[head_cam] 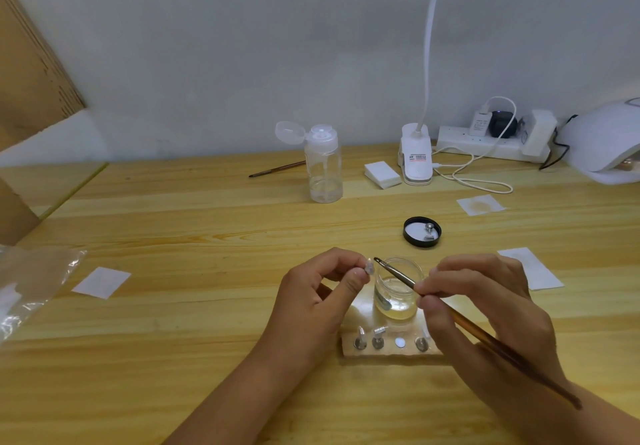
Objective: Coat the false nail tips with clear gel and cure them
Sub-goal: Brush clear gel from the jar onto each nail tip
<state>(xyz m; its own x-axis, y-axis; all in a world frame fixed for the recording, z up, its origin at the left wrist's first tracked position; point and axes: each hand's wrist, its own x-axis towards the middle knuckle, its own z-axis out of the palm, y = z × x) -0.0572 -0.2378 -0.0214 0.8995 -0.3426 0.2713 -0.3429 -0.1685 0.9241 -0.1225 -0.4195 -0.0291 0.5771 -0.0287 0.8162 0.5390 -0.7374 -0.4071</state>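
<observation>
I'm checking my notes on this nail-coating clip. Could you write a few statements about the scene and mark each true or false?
1. The left hand pinches a nail tip. True.
2. The right hand holds a brush whose bristle end is close to that nail tip. True.
3. The gel jar has its black lid screwed on. False: the jar is open and the lid lies on the table behind it.
4. The pump bottle has its flip cap closed. False: the cap is flipped open.
5. A second brush lies on the table left of the pump bottle. True.
</observation>
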